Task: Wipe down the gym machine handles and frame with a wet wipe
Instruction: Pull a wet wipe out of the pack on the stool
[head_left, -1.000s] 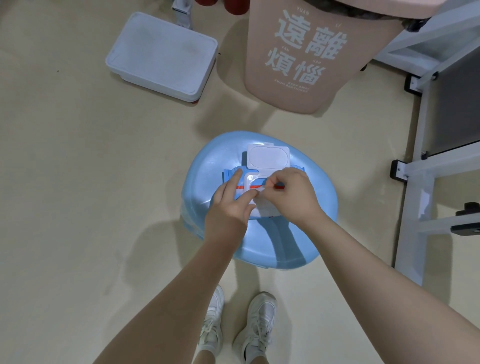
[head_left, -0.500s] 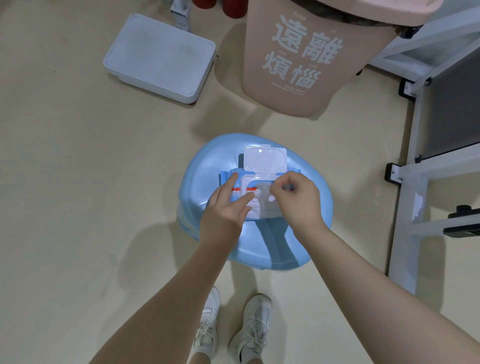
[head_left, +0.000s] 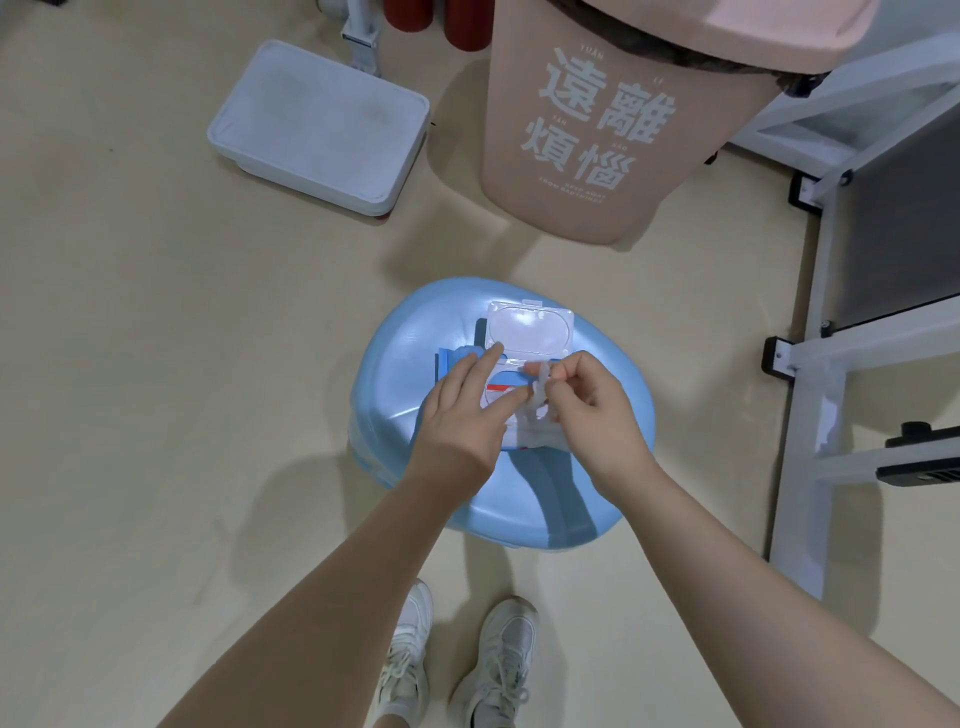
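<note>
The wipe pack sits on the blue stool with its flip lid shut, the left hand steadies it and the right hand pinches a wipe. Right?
Not quite: the head view shows the flip lid open, hinged back. The rest holds: the wipe pack sits on the blue stool, the left hand steadies it, and the right hand pinches a wipe.

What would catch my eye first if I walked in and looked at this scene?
Probably the two bare hands meeting over a pack of wet wipes on a pale blue stool at the centre: the left hand steadies the pack while the right hand pinches a wipe rising from it. Behind stands a big pink bin with bold white characters, and a white lidded box lies on the floor at upper left.
</note>
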